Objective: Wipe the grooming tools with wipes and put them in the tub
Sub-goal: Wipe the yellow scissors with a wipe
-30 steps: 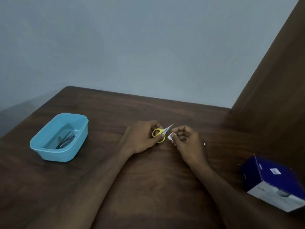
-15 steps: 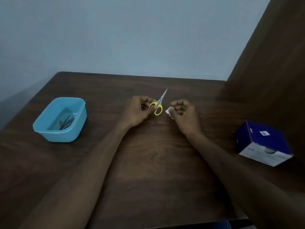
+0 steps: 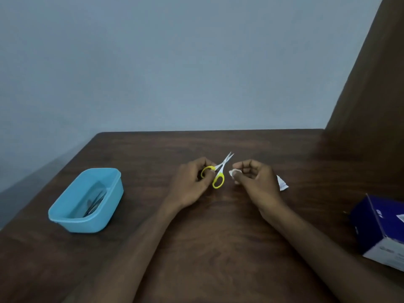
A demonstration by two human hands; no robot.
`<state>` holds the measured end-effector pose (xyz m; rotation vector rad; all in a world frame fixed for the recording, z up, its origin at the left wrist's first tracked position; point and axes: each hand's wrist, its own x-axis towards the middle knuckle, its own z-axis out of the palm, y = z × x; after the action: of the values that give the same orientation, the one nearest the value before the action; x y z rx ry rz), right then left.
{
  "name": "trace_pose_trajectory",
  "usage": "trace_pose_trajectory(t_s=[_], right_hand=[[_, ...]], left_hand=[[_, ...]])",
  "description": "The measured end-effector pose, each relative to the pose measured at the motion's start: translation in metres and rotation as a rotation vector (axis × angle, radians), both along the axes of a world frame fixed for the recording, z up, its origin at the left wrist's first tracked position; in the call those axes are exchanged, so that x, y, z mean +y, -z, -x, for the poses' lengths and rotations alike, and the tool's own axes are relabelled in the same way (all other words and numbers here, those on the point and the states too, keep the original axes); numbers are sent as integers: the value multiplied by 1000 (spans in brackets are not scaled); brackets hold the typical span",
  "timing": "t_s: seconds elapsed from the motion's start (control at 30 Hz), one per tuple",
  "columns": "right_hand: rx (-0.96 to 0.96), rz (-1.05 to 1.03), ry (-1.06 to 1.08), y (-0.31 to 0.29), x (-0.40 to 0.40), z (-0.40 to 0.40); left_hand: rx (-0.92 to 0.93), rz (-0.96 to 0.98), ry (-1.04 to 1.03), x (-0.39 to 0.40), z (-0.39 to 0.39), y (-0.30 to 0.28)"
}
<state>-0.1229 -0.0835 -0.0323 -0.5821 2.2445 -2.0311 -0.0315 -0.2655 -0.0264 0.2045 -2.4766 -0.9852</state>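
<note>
Left hand (image 3: 192, 182) and right hand (image 3: 255, 182) side by side, fingers (image 3: 241, 166) curled, forearms extended.

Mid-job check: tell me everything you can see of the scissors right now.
The scissors are small, with two bright yellow loop handles that look plastic and short, pale, shiny blades that look metal. The blades are nearly closed, pointing up and away toward the wall. The left hand holds them above the table, fingers at the left loop; the right loop hangs free. The wipe, pinched in the right hand, sits close beside them, not touching.
</note>
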Motion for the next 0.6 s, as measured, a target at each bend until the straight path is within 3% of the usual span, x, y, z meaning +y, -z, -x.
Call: trace_pose_trajectory(t_s=[0.4, 0.6], right_hand=[[-31, 36, -74, 0, -7, 4], [-69, 149, 16, -4, -2, 4]], left_hand=[[-151, 317, -38, 11, -5, -8], [-142, 225, -64, 10, -5, -7]])
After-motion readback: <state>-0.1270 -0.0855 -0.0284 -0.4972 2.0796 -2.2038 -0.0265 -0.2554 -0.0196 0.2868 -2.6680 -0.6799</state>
